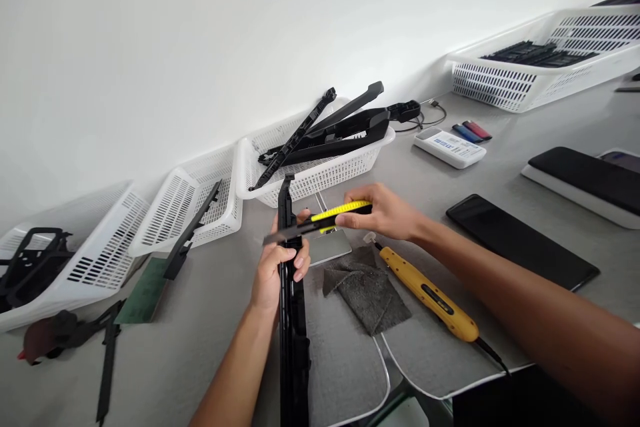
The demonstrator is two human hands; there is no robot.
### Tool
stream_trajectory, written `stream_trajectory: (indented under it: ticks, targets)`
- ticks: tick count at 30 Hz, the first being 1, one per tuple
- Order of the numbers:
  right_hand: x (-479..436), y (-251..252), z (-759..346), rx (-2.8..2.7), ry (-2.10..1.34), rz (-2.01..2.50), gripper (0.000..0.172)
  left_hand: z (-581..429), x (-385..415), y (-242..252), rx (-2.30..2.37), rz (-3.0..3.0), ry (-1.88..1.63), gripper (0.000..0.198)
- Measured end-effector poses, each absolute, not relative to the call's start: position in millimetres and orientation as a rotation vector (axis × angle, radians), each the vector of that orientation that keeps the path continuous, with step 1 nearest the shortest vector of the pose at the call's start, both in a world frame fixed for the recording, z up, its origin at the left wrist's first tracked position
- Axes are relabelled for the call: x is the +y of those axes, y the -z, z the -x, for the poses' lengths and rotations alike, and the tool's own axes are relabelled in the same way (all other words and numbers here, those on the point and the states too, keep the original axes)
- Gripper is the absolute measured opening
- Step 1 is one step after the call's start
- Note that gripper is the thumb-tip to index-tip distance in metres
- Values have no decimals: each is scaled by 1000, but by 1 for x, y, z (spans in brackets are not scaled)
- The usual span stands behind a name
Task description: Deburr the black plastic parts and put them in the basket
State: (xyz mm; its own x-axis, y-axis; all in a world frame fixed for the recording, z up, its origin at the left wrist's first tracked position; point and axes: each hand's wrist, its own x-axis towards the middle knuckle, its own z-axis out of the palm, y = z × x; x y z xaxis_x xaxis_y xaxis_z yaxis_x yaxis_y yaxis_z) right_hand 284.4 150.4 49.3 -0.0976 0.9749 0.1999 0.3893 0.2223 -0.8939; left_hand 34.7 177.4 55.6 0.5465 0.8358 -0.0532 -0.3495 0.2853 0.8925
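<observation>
My left hand [273, 273] is closed around a long black plastic trim piece [294, 360], which stands lengthwise in front of me and runs down past the bottom edge of the view. In my right hand [387, 213] is a yellow and black utility knife [345, 211], gripped by its handle. Its blade [281, 235] points left and crosses the trim just above my left thumb; whether it touches the plastic I cannot tell. A dark grey cloth [370, 293] lies below my right hand. Beside the cloth rests a yellow corded hand tool [425, 293].
White baskets [325, 179] line the wall, several with black plastic parts. Left lie a green sheet [145, 293] and a thin black strip [106, 367]. On the right are a black phone-like slab [520, 240], a white device [450, 148] and two lighters [467, 132].
</observation>
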Motion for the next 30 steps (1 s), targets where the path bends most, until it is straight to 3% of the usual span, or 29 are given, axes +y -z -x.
stream_trajectory:
  ticks: [2,6,12,17,21,25,30]
  targets:
    - [150,-49,-283,-1679,-921,1291,55,-34,178,-55,584,-970,-892,41]
    - [151,-49,-286,-1571,-678,1394,52,-31,181,-54,570,-990,-863,42]
    - [152,-48,-292,-1668,-897,1312,57,-33,180,-53,551,-988,-900,58]
    - [152,-45,-293,-1599,-709,1383,59,-33,181,-52,533,-977,-886,48]
    - [152,-45,-290,-1661,-862,1356,61,-33,182,-51,554,-994,-895,55]
    - [152,-46,-291,-1545,-698,1429,62,-32,183,-50,558,-980,-881,56]
    - [151,-47,-292,-1672,-936,1328,63,-32,180,-52,541,-986,-912,60]
